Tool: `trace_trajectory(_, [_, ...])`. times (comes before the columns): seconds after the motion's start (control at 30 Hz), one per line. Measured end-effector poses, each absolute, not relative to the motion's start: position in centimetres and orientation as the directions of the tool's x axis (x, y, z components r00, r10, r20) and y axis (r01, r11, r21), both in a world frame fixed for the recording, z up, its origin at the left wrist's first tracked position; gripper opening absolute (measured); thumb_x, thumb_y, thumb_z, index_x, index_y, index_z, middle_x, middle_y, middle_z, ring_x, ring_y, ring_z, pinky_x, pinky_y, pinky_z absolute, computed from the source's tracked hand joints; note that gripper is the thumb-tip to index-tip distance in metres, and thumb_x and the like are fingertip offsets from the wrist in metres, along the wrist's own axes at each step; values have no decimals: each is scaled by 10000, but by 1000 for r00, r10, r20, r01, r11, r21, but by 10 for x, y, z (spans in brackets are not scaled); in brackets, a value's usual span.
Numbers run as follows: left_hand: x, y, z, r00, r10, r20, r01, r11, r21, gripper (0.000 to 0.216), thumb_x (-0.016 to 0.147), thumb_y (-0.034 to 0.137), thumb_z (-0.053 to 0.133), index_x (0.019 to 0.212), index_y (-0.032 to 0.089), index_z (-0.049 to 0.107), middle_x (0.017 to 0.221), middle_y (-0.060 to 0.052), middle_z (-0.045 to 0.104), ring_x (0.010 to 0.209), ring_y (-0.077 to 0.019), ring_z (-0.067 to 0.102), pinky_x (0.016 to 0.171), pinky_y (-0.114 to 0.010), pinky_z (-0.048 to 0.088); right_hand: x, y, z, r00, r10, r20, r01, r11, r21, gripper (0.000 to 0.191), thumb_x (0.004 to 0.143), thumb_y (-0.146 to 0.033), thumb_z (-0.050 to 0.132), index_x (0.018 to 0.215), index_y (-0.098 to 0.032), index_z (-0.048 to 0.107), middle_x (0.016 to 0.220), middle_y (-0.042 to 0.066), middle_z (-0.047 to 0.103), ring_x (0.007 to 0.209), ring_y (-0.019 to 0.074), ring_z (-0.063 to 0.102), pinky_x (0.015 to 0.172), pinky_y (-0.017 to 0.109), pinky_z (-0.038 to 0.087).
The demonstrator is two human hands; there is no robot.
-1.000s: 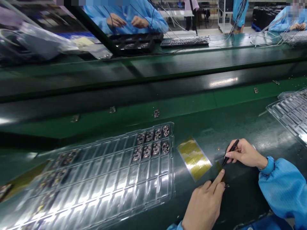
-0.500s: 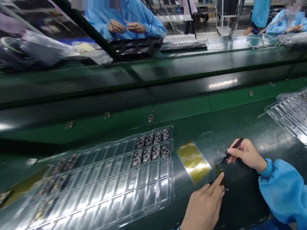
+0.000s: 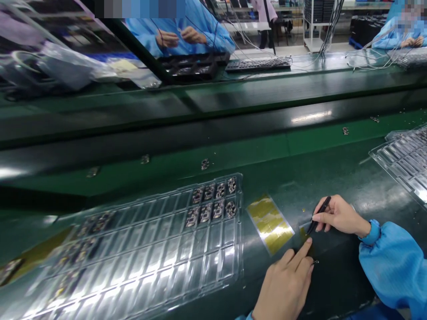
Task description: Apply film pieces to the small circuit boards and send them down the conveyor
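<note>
My right hand point(image 3: 338, 216) pinches black tweezers point(image 3: 318, 214), their tip down on the green bench beside a small yellow tape piece point(image 3: 304, 234). My left hand point(image 3: 287, 284) has its index finger stretched out, pressing on a small part next to that tape piece; its other fingers are curled. A sheet of yellow tape strips point(image 3: 269, 223) lies just left of both hands. Further left is a clear plastic tray point(image 3: 140, 262) with several small circuit parts point(image 3: 213, 202) in its top right pockets.
Another clear tray point(image 3: 405, 158) lies at the right edge. Small loose parts point(image 3: 205, 163) sit on the green strip beyond the tray. Across the dark conveyor point(image 3: 213, 129), co-workers in blue coats handle things near a black tray point(image 3: 193, 64) and a keyboard point(image 3: 256, 64).
The tweezers rose slightly off the bench half a second ago and are now back down by the tape piece. My left index finger has stayed pressed in place.
</note>
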State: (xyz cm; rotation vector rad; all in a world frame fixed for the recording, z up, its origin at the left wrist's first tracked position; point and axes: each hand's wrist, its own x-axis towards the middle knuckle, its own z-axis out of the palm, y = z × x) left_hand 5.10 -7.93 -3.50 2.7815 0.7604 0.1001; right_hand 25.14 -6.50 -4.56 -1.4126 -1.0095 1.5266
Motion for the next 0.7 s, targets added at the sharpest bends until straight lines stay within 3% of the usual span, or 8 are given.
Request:
trace_trajectory(0.5, [53,-76,-32,866,499,45,464,-833,302,220,831,146,393,804,198,605,1180,-27,581,687,-158,563,576,-286,502,249,-67,-45,-27,942,-334,-43,-335,-941,187,681,-288,667,667,-141,553,443,-23,582,446,131,596,413,192,440])
trace_trajectory(0.7, [55,-77,-32,854,521,17,484,-805,344,240,832,148,385,802,190,619,1167,-49,590,649,-148,577,573,-279,505,247,-70,-45,11,954,-299,-150,-294,-944,238,669,-340,684,658,-143,551,424,-25,580,404,135,584,402,207,442])
